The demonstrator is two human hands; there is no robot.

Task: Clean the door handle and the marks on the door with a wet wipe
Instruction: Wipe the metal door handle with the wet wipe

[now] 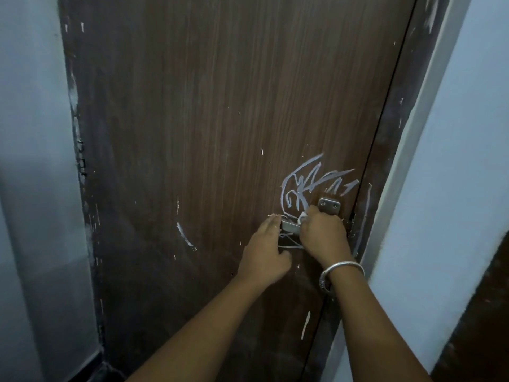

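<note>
A brown wood-grain door [209, 119] fills the view. White chalk-like scribbles [308, 183] sit above the metal lever handle [289, 226], whose base plate [329, 206] shows at the door's right edge. My right hand [322, 235], a silver bangle on its wrist, is closed over the handle with a white wet wipe [303, 216] peeking out above the fingers. My left hand [265, 252] rests at the handle's free end, fingers extended, touching the lever tip; whether it grips is unclear. More white strokes lie under both hands.
A curved white mark [185, 236] lies left of the hands and a short streak [305, 323] lower down. The dark door frame [391, 150] and pale wall [454, 166] stand at the right; a grey wall [33, 161] is at the left.
</note>
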